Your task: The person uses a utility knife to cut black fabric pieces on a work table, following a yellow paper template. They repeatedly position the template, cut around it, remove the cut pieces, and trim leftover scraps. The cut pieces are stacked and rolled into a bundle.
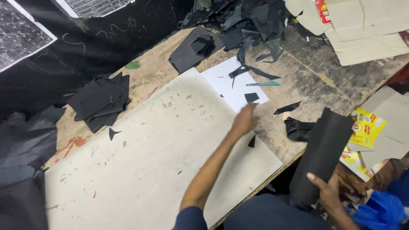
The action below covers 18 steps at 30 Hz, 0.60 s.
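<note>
My left hand [243, 120] reaches, blurred (grip unclear), twd small black scrap [251, 97]; right hand [328, 191] clasps rolled black sheet [322, 155], keeping it off the board [149, 162].

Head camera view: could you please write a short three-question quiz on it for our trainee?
1. True or false: the right hand grips a roll of black material.
2. The left hand reaches toward: A) a small black piece on the white paper; B) a hammer; C) a cup.
3. What colour is the pen-like tool lying beside the white paper?

Key: 1 true; 2 A; 3 teal.
</note>
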{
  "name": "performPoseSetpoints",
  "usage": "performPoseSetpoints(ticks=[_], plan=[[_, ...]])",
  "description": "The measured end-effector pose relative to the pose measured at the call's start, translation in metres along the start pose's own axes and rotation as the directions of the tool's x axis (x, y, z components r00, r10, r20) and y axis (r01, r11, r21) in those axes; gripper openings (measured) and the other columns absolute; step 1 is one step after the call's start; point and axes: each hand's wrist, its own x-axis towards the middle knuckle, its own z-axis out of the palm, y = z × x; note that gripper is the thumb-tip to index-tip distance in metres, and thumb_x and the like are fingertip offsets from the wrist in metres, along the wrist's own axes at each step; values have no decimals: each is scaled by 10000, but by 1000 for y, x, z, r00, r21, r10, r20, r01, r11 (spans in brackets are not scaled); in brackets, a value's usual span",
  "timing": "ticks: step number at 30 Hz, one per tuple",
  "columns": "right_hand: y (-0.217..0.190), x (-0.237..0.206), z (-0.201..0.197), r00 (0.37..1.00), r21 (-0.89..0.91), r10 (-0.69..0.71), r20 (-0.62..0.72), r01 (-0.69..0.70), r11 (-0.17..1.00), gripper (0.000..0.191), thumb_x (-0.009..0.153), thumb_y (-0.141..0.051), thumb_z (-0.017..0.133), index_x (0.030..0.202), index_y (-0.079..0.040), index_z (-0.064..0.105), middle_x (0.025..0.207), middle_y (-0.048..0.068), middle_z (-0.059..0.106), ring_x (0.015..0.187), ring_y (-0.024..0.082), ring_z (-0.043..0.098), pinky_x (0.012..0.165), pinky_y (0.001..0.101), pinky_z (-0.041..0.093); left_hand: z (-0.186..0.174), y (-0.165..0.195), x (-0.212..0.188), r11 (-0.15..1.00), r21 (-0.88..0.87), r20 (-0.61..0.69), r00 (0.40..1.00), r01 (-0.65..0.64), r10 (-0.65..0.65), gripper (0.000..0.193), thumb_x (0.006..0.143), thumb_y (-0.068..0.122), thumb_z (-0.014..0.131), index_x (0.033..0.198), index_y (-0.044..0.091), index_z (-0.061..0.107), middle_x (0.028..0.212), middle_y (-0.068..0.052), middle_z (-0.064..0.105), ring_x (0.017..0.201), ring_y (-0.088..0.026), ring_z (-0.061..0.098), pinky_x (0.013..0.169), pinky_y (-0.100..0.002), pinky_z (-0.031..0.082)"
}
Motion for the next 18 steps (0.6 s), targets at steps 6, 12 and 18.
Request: performPoseSetpoints(ticks=[6, 12, 18], plan=[[13, 25, -77, 977, -317, -155, -143, 103, 943, 915, 764, -152, 767, 1533, 127, 359, 1452, 275, 521, 1281, 358, 534, 1076, 413, 414, -34, -68, 138, 876, 443, -448, 894, 192, 30, 527, 843, 30, 703, 1350, 19, 563, 1183, -164, 638, 1071, -371, 621, 837, -472, 544], [11, 75, -114, 986, -145, -76, -146, 54, 988, 869, 769, -166, 759, 1496, 166, 419, 1401, 337, 547, 1269, 381, 557, 1145, 404, 420, -34, -89, 168, 846, 410, -451, 882, 342, -138, 279, 830, 169, 765, 1098, 99, 735, 1054, -111, 709, 1031, -329, 655, 842, -466, 545], [-29, 118, -93, 998, 21, 57, -40, -56, 998, 961, 747, -161, 755, 1584, 59, 336, 1468, 240, 525, 1282, 329, 556, 1068, 402, 451, -82, -102, 171, 940, -192, -758, 566, 282, -325, 198, 965, 177, 682, 1106, 76, 778, 981, -110, 750, 926, -283, 724, 811, -384, 551]])
